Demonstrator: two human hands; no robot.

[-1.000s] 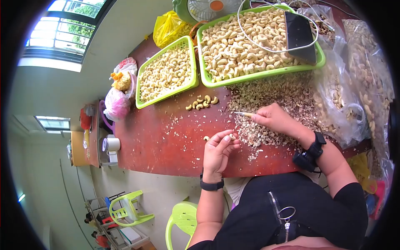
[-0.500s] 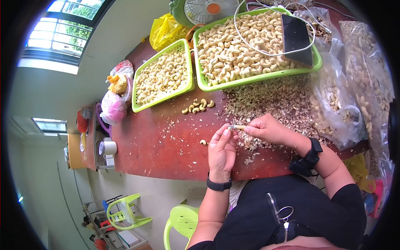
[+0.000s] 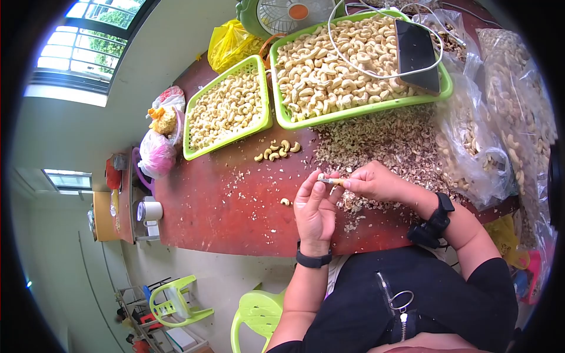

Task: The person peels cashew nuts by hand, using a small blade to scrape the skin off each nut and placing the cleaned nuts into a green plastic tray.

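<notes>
My right hand is closed around the yellowish handle of a small knife, its short metal blade pointing left. The blade meets a pale cashew pinched in the fingertips of my left hand, which is turned palm up; the fingers hide much of the nut. On the red table, a single cashew lies just left of my left hand. Farther back sits a small group of cashews. Peeled skin scraps are heaped behind and beneath my right hand.
A smaller green basket and a larger green basket hold cashews. A phone with a white cable rests on the larger one. Plastic bags of cashews stand at right. A fan and yellow bag are behind.
The fingers of my left hand have shifted slightly around the cashew, and the knife blade has moved a little against it. The view has shifted slightly.
</notes>
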